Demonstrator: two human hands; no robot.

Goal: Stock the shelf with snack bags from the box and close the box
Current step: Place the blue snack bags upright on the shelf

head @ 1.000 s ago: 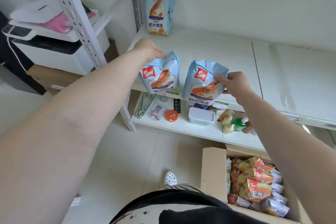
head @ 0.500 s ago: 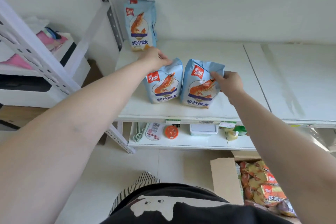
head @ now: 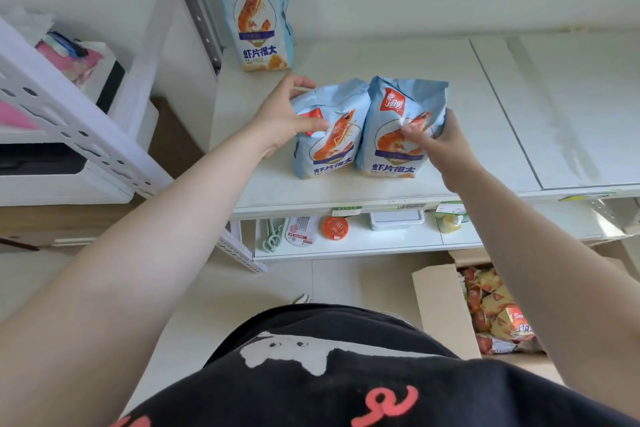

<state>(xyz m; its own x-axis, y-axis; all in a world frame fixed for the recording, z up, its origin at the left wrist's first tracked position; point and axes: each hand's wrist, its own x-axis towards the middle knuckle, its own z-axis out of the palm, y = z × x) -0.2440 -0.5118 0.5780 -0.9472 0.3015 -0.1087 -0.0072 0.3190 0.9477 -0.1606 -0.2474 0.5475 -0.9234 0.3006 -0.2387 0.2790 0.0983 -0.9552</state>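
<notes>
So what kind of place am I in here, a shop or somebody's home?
Likely a small shop or stockroom: a white metal shelf with price tags on its edge, identical shrimp-chip bags being lined up, and an open cardboard box of snack packs on the floor.

One head-worn wide-angle view looks forward and steeply down from above the person's chest. The shelf (head: 398,191) lies close ahead at arm's reach, the box (head: 443,308) sits low at the right edge, and both forearms run in from the bottom corners.
</notes>
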